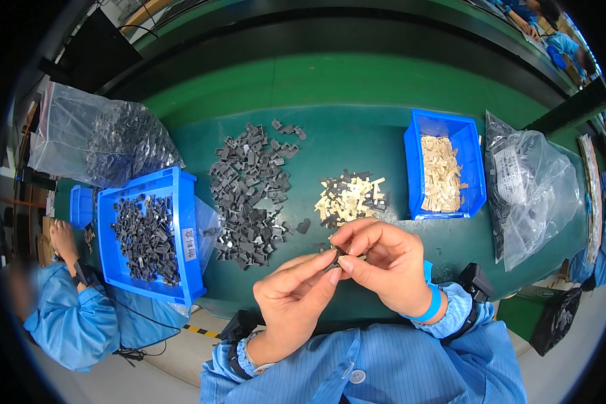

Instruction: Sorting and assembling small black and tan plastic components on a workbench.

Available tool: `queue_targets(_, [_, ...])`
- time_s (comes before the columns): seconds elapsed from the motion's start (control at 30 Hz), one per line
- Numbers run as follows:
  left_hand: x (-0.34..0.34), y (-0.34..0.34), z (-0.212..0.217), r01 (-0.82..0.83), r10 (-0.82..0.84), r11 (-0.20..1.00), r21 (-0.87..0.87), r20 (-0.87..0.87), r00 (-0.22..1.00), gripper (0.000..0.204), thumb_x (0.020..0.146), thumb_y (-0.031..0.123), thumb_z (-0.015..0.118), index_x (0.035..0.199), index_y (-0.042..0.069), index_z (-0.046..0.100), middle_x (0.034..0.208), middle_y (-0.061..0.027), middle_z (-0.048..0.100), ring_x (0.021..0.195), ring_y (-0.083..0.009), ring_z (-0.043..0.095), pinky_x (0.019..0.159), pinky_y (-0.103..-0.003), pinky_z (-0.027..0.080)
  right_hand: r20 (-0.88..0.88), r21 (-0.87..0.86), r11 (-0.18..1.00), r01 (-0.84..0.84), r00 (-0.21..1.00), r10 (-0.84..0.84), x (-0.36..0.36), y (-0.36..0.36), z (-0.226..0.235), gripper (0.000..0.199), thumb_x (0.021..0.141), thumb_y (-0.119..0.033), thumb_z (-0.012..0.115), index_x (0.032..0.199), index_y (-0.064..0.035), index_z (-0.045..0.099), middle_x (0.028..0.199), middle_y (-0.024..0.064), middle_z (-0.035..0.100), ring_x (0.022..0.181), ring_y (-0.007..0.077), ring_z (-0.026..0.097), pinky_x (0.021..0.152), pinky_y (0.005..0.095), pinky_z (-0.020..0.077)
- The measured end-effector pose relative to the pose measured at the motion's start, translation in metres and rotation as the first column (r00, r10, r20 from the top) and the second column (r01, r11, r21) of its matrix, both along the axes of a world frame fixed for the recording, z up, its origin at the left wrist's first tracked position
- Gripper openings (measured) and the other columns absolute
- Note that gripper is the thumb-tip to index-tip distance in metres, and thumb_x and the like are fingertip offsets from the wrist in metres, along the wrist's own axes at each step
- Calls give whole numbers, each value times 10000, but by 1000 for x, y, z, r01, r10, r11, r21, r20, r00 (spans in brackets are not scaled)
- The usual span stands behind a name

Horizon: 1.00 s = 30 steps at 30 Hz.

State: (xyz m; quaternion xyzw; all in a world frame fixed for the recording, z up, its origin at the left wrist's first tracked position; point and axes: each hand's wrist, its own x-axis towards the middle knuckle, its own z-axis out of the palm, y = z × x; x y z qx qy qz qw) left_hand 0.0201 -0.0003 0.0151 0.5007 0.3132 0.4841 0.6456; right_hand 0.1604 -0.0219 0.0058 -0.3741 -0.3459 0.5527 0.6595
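Observation:
Close in front of me, my left hand point(293, 293) and my right hand point(387, 259) meet at the fingertips. Between them is a small dark plastic part point(340, 256), mostly hidden by the fingers. Thumb and forefinger of the left hand pinch it from one side. My right fingers close on it from the other, and a pale bit shows by their tips. Just beyond the hands lies a mixed heap of cream and black small pieces point(350, 198). Left of that spreads a larger pile of dark grey plastic parts point(249, 195) on the green table point(357, 135).
At the left stands a blue bin point(187, 249) of black parts, with a clear bag point(101, 135) of dark parts behind. A blue bin point(478, 175) of beige pieces and another plastic bag point(535, 195) sit right. A co-worker point(74, 310) is at far left.

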Motion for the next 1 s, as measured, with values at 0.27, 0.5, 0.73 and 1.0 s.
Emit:
queue_targets(0.27, [-3,1,3,-12,25,993,121,-109,994,242,768,-103,596,1004,-51,613,955,-167,626,793,-174,629,678,-234,514,235,94,996,0,972,-23,6,7,1,149,735,66,625,830,-3,534,959,108,560,926,140,539,775,263,447])
queue_targets(0.5, [-6,2,2,111,-79,977,-181,175,981,237,786,-85,583,1019,-52,598,938,-176,632,797,-213,645,703,-285,537,-110,-108,943,-316,946,305,15,7,7,86,799,-26,619,840,1,549,814,67,587,729,118,581,684,239,466])
queue_targets(0.73, [-14,10,-3,237,-187,924,-301,186,965,247,810,-42,576,1057,-51,578,934,-181,631,782,-232,649,723,-309,543,-361,-150,871,-467,846,391,17,8,-3,80,833,-75,586,835,0,560,759,59,606,692,97,568,629,212,435])
queue_targets(1.0, [-8,8,17,183,-176,983,-3,-281,943,325,782,-101,574,1099,-34,571,862,-131,648,800,-218,652,708,-274,532,-331,-214,856,-471,859,390,14,5,-4,59,795,-50,560,766,-11,527,720,21,550,661,68,509,562,206,388])
